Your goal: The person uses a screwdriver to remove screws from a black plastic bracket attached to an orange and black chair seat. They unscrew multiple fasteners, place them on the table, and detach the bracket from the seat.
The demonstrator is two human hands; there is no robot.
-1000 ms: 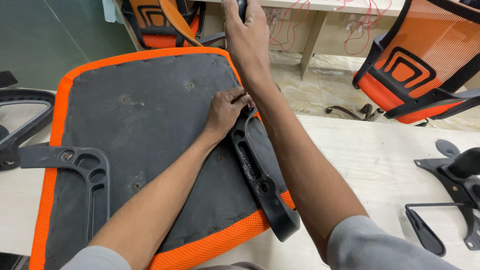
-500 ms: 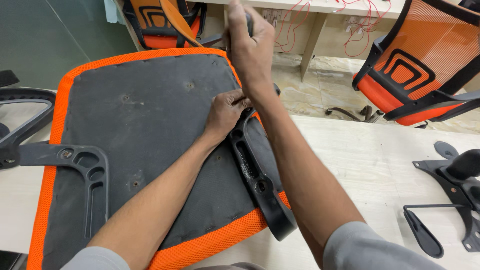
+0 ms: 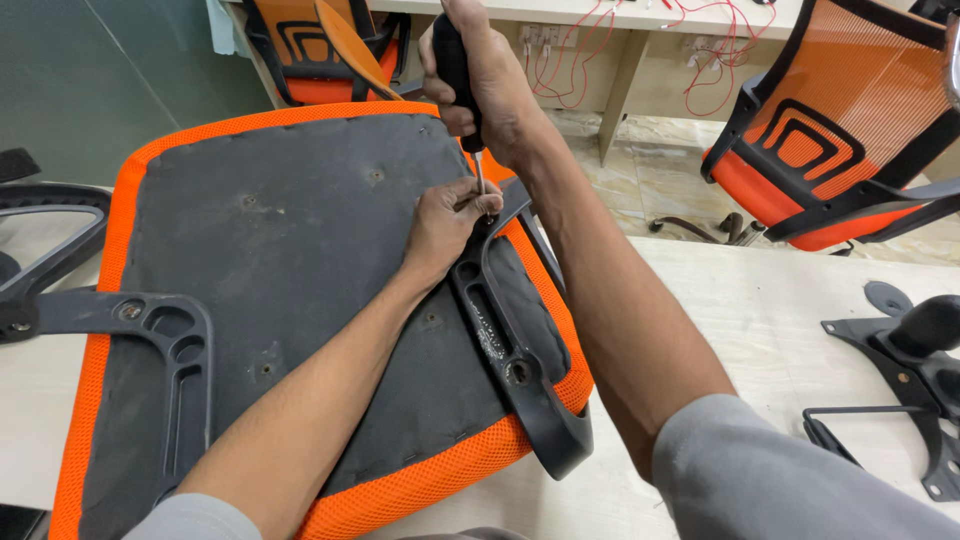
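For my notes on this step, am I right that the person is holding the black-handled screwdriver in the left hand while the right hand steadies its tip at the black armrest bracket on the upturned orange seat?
Not quite: the hands are swapped. The head view shows the right hand gripping the screwdriver, while the left hand steadies its tip at the armrest bracket on the upturned seat.

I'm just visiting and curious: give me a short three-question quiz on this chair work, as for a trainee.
1. True or false: the right hand holds a screwdriver upright.
2. Where do the left hand fingers rest: A) on the table, B) at the screwdriver's tip on the black armrest bracket, C) on the orange chair behind?
3. Which face of the seat cushion faces up?

Key: 1 true; 2 B; 3 the dark underside.
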